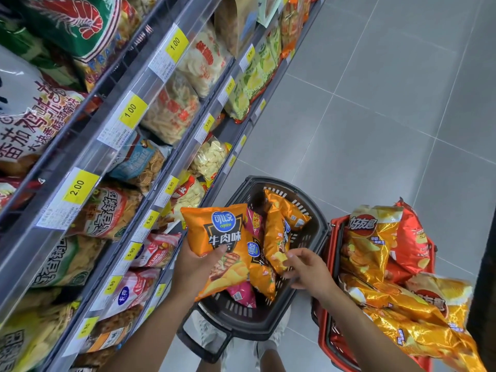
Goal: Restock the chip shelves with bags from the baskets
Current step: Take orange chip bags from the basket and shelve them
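With the left hand (196, 267) gripping an orange chip bag (214, 232) by its lower edge over the black basket (320, 232) and the right hand (308, 269), fingers loose and empty, reaching for a second bag (276, 237) inside (slick foil), the raised bag could slip from that shallow hold.

Grey tile floor (375, 116) w/ black basket (281, 184) & red basket (333, 237) side by side; shelves (112, 147) hold snack bags (171, 111).

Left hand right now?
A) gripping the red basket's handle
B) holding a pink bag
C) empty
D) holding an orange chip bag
D: the left hand grips an orange chip bag from below, thumb on its front, above the dark basket.
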